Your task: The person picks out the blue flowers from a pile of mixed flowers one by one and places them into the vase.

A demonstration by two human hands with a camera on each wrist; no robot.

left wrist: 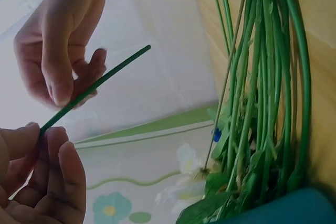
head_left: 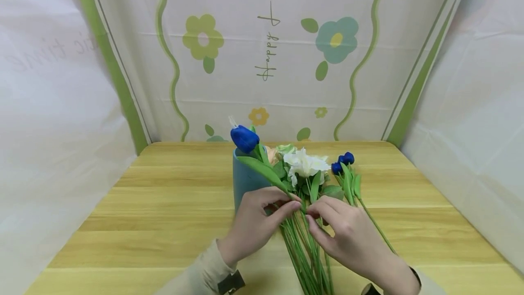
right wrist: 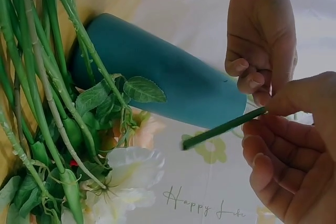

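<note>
Low over the table, my left hand (head_left: pixel 255 222) pinches the green stem (left wrist: pixel 118 70) of a blue tulip (head_left: pixel 244 139) between thumb and fingers. The tulip's bloom leans up to the left, in front of a blue vase's (head_left: pixel 245 179) rim. My right hand (head_left: pixel 352 231) pinches the same stem lower down, close beside the left fingertips. In the right wrist view the bare stem end (right wrist: pixel 210 132) sticks out past my right thumb and fingers. Beneath both hands lies a bunch of long green stems (head_left: pixel 300 258), topped by a white flower (head_left: pixel 304 165) and leaves.
Further right on the wooden table (head_left: pixel 163 204), more blue tulips (head_left: pixel 345 160) lie with their stems toward the near side. Pale peach and green blooms (head_left: pixel 286 149) show beside the vase. Printed cloth (head_left: pixel 278 90) hangs behind the table and along both sides.
</note>
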